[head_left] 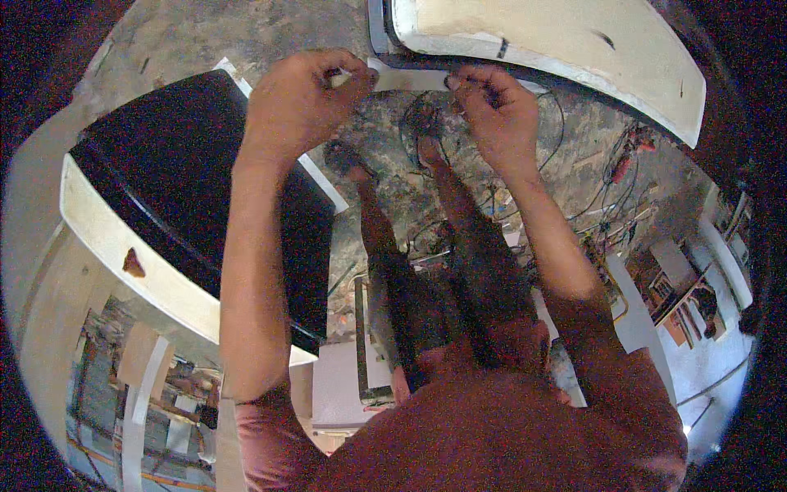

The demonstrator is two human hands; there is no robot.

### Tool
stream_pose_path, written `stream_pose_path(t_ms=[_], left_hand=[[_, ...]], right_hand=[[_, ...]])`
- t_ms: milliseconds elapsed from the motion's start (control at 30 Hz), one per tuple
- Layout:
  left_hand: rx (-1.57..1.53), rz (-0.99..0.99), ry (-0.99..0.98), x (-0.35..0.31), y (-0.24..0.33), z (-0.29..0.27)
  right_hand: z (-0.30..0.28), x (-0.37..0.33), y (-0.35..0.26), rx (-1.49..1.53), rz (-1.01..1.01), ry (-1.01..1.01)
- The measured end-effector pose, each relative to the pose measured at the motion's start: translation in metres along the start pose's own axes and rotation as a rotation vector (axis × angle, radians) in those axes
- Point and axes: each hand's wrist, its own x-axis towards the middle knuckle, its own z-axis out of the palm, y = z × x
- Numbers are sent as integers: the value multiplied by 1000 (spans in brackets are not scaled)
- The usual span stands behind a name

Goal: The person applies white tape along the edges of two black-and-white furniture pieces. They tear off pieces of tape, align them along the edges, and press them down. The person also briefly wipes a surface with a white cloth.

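Note:
My left hand (305,100) is closed, thumb and fingers pinched at the left end of a white strip (410,79). Across from it, my right hand (502,113) has its fingers curled and pinched at the strip's other side. The strip stretches between both hands, just under the dark edge of a large curved cream-white panel (549,33). Whether the strip touches that edge I cannot tell. Beneath my left forearm stands a big piece with a black top (172,156) and a white side (106,213).
Dark cables (602,193) and a red tool-like object (621,168) lie on the stained floor (287,29) to the right. My feet stand below the hands, a cable loop beside one. Boards and clutter (168,402) are at lower left, and wooden pieces (684,303) at right.

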Motion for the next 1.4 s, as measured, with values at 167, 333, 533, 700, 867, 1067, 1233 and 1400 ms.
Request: stream_pose_path(t_ms=[167, 333, 533, 700, 867, 1067, 1233, 1400], left_hand=[[-69, 116, 9, 16, -18, 3], [-81, 191, 34, 27, -20, 10], [-6, 338, 80, 26, -25, 2], [43, 358, 144, 18, -25, -1], [34, 370, 170, 23, -28, 2], [-94, 419, 142, 33, -32, 15], [-159, 421, 98, 36, -30, 17], [-182, 402, 92, 35, -29, 19]], right_hand=[[16, 7, 0, -15, -35, 117], [16, 9, 3, -25, -19, 170], [13, -1, 1, 32, -51, 128], [21, -9, 3, 70, -112, 160], [24, -8, 6, 81, -54, 168], [21, -6, 3, 35, -16, 223], [26, -4, 7, 196, -22, 264], [27, -3, 6, 249, -48, 298]])
